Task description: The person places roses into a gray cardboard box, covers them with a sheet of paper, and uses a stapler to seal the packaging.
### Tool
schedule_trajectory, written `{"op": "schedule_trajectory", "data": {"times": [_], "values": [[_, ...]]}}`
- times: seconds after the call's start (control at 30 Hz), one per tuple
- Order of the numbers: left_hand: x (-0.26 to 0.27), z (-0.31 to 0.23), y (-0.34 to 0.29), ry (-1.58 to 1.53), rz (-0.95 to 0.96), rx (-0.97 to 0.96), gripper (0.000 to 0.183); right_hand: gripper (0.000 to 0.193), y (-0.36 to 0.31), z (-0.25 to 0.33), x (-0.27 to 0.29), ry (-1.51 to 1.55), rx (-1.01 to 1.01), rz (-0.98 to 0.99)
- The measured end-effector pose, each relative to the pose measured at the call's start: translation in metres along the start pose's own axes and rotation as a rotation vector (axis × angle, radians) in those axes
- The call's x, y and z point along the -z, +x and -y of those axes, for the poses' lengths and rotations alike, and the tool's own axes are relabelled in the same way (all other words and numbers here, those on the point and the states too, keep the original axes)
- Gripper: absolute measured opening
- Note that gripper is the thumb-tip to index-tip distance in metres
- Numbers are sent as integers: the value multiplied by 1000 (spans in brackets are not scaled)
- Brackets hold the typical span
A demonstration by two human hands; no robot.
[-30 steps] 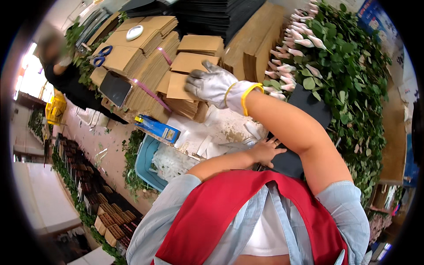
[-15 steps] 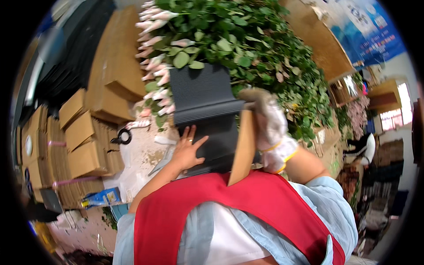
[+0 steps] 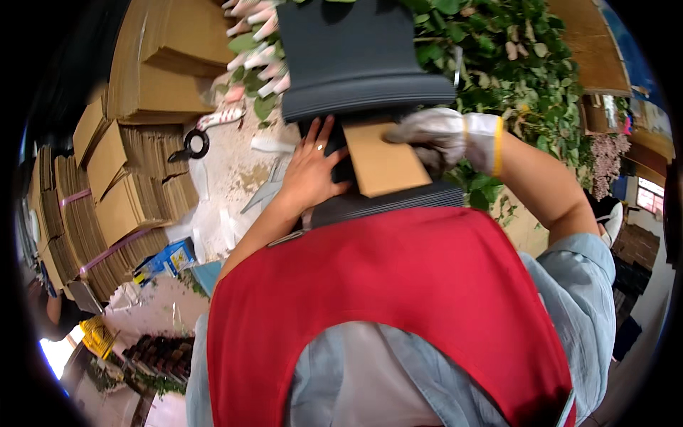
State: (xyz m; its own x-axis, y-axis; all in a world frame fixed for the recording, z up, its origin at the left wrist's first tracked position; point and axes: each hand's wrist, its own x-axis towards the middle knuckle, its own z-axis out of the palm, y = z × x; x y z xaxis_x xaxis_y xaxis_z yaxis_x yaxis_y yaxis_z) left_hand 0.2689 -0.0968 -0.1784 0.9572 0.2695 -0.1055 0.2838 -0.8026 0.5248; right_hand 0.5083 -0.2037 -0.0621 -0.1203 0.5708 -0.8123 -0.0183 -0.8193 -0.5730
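Observation:
A dark corrugated sheet (image 3: 348, 53) lies in front of me, its far part bent up into a ridge. My bare left hand (image 3: 313, 167), with a ring on one finger, rests on the sheet's left side with its fingers spread. A piece of brown cardboard (image 3: 388, 160) lies tilted over the middle of the dark sheet. My right hand (image 3: 437, 139), in a white and grey work glove with a yellow cuff edge, grips the cardboard at its right side. Part of the dark sheet is hidden under the cardboard and my hands.
Leafy green stems (image 3: 512, 64) lie beyond and to the right. Wrapped pale pink flower heads (image 3: 267, 67) line the left side. A roll of black tape (image 3: 196, 144), stacked folded cardboard (image 3: 131, 192) and a blue box (image 3: 174, 257) stand at the left.
My right hand has brought the cardboard from upright near my apron down over the dark sheet. My left hand stays spread on the sheet. The view has shifted.

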Motion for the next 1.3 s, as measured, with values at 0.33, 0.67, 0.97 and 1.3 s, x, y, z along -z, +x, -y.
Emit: {"op": "schedule_trajectory", "data": {"times": [0.33,0.67,0.97,1.3], "values": [[12,24,-47,-190,-339,192,29,48,58,-9,-29,-249,129,-226],[31,-2,11,-226,-2,-125,77,44,56,-3,-51,-442,126,-450],[34,-4,18,16,280,-40,91,28,47,16,-62,-1325,32,-293],[26,-11,3,-249,171,-287,47,42,-13,87,-23,-1316,200,-346]]}}
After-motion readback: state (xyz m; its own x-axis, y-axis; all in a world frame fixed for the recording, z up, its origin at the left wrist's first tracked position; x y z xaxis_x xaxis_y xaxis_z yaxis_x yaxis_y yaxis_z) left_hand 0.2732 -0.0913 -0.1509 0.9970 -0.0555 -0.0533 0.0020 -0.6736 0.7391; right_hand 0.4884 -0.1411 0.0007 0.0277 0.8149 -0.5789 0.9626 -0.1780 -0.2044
